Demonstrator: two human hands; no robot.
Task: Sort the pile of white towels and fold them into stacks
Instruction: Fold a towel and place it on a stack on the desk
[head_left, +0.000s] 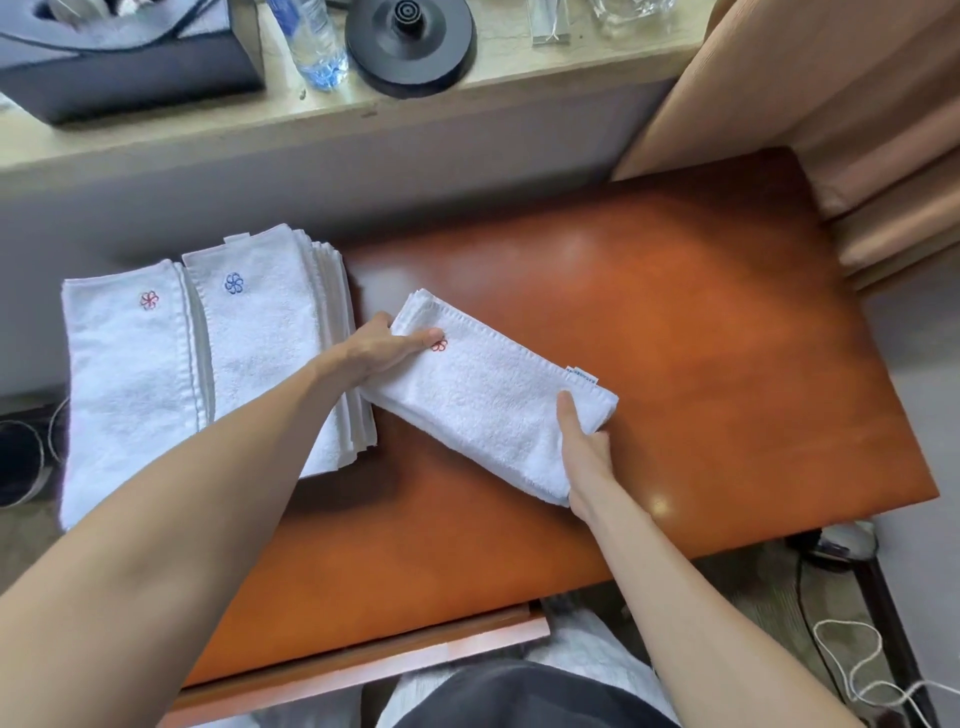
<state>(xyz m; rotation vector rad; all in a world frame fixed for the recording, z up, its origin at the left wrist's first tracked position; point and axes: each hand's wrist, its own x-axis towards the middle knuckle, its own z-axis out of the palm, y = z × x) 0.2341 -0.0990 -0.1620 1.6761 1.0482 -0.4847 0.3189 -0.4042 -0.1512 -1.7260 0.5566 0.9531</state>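
Status: well advanced. Shows two stacks already built along the left edge of the table (675, 312): red-flower stack (130, 374) outermost, blue-flower stack (260, 338) just beside it on the inner side, touching along the long edges. Shows no loose pile anywhere on the table top. Shows white fabric (587, 660) below the near edge, at the lap; possibly unfolded towels waiting, but cannot be confirmed from this view.

Work in hand: one folded towel (483, 405), held at both ends. Lies diagonally near the middle of the table, far end toward the blue-flower stack, near end toward the near right corner. Meets the inner edge of the blue-flower stack along its left side. Carries a red flower mark (439, 345) close to the far end, so belongs, by judgement, on the red-flower stack and not on the nearer blue one.

Left grip (379, 353): pinching the far end of the folded towel, one digit pressed flat on top beside the red flower mark, the rest wrapped round the end. Right grip (584, 441): pinching the near end, thumb on top, fingers curled under the edge. Leaves the whole length of the folded towel stretched between the two grips.

Remaining, by judgement: carry across the blue-flower stack, square onto the red-flower stack, then repeat for any towels left
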